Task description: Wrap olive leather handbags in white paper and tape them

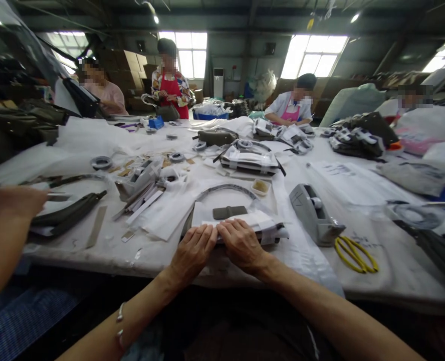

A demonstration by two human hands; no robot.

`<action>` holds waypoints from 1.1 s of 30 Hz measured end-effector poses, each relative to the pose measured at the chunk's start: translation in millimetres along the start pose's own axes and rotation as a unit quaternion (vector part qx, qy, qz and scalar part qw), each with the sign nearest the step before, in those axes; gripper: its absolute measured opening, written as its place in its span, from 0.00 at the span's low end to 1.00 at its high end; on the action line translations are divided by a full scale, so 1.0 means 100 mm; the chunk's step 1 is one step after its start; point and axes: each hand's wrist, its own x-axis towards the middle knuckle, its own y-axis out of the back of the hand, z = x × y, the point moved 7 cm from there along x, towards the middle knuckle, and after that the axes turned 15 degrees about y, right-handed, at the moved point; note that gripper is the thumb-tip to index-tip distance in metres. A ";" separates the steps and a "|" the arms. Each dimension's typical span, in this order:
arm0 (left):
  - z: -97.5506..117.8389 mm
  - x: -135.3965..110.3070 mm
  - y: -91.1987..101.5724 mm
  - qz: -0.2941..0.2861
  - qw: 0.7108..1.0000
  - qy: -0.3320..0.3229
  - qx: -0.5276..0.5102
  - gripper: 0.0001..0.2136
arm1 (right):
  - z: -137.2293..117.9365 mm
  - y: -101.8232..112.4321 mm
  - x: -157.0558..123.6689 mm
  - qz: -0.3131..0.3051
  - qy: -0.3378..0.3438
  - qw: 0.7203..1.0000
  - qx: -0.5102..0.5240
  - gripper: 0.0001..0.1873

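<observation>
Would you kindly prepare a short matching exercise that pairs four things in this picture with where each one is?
Things:
1. Left hand and right hand
2. Bracelet
3. Small dish
4. Yellow looped item

Places:
A. On the table, beside the grey tape dispenser at the right
B. At the near edge of the partly wrapped bag
C. Next to the right end of the bag's arched handle
D. Around the left forearm

Right pairs: 1-B; 2-D; 3-C; 4-A.
</observation>
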 end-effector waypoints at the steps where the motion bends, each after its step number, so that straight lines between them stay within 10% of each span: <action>1: -0.01 0.00 0.01 0.009 1.000 0.000 -0.016 0.15 | 0.01 0.02 0.01 -0.008 -0.006 1.000 0.009 0.11; 5: -0.08 -0.05 0.02 0.032 0.997 0.020 -0.071 0.14 | 0.24 0.14 0.05 -0.060 -0.002 0.989 0.137 0.16; 10: -0.10 -0.16 -0.03 0.026 0.991 0.050 -0.122 0.16 | 1.46 0.23 -0.13 -0.041 -0.152 0.978 0.139 0.18; 17: -0.11 -0.24 -0.10 0.027 0.984 0.086 -0.154 0.19 | 2.60 -0.59 -0.59 -0.222 -0.250 0.941 -0.044 0.22; 23: -0.12 -0.28 -0.11 0.035 0.979 0.108 -0.170 0.18 | 2.71 -0.70 -0.73 -0.227 -0.267 0.936 -0.024 0.18; 28: -0.14 -0.28 -0.14 0.016 0.977 0.105 -0.186 0.18 | 2.58 0.10 -0.89 -0.023 -0.289 0.956 0.031 0.13; 33: -0.19 -0.23 -0.11 0.009 0.976 0.100 -0.193 0.17 | 1.97 0.75 -1.28 0.018 -0.328 0.944 0.017 0.17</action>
